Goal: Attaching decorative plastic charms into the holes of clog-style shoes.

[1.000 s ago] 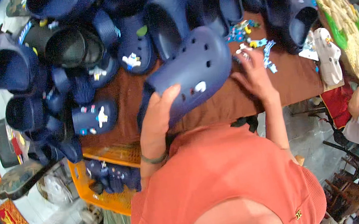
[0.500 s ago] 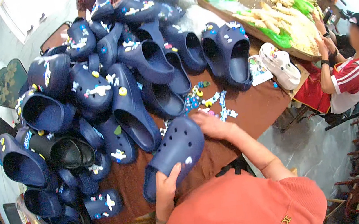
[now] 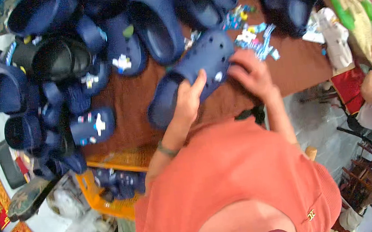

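1. Head view, nearest first: the left hand (image 3: 187, 101) wraps the heel half of a navy clog (image 3: 192, 75), fingers curled around its side and the thumb lying up along the upper. That is a firm clasp, holding the clog just above the brown table (image 3: 137, 99).
2. The clog's long axis runs from its open heel at lower left up to the holed toe at upper right, so the toe points away from the left hand and toward the right.
3. The right hand (image 3: 250, 75) is at that toe end, fingers bent and pressed against the upper beside a small white charm (image 3: 219, 77); whether they pinch anything I cannot tell.
4. Just beyond lies a scatter of loose coloured charms (image 3: 253, 36), nearer the right hand.
5. Farthest, piled navy clogs (image 3: 155, 21).
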